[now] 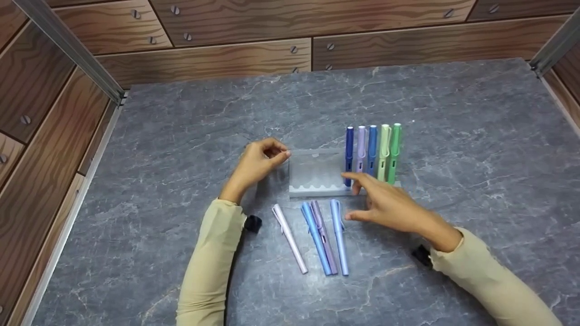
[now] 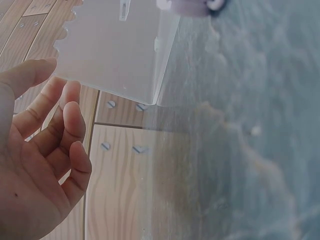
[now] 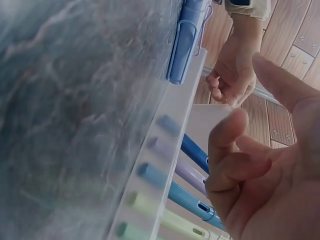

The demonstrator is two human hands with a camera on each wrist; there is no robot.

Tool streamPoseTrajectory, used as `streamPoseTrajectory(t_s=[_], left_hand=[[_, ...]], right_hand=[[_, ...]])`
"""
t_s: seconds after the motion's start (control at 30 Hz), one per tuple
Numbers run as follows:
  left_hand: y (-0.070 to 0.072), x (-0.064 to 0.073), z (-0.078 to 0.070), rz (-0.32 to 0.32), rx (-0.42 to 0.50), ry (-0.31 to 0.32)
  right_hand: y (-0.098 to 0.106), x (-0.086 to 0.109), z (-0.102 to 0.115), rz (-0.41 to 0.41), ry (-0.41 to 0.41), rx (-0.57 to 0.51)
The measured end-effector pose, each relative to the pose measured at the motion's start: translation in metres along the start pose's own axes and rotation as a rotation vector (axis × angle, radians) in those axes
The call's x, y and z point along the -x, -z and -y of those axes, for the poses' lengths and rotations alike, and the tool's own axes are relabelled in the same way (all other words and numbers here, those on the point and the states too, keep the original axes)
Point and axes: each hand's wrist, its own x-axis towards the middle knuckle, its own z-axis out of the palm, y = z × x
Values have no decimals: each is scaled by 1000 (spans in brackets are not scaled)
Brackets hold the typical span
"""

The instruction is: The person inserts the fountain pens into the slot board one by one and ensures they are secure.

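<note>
My left hand (image 1: 259, 162) pinches the upper left corner of a clear pen stand (image 1: 316, 173) between thumb and forefinger. In the left wrist view, the thumb and fingertips meet at the edge of its notched panel (image 2: 112, 52). A row of capped pens stands upright in the right half: dark blue (image 1: 349, 145), lilac (image 1: 361, 147), blue (image 1: 372, 147), pale green (image 1: 384, 147) and green (image 1: 395, 147). My right hand (image 1: 389, 203) is in front of this row, thumb and forefinger spread with nothing between them. Its forefinger tip overlaps the dark blue pen's lower part.
Several pens lie on the marbled tabletop (image 1: 149, 226) before the stand: a pale lilac pen (image 1: 291, 240), a blue pen (image 1: 317, 240), a purple pen (image 1: 324, 240) and a light blue pen (image 1: 340, 240). Wood-patterned walls (image 1: 235, 20) border the table.
</note>
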Motion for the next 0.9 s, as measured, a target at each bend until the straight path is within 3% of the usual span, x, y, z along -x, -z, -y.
streamPoseTrajectory(t_s=[0.43,0.9], left_hand=[[0,1,0,3,8,-11],[0,0,-1,4,-11,17]], right_hand=[[-8,-1,-2,151,5,-54],[-10,-1,-1,225,-15,-33]])
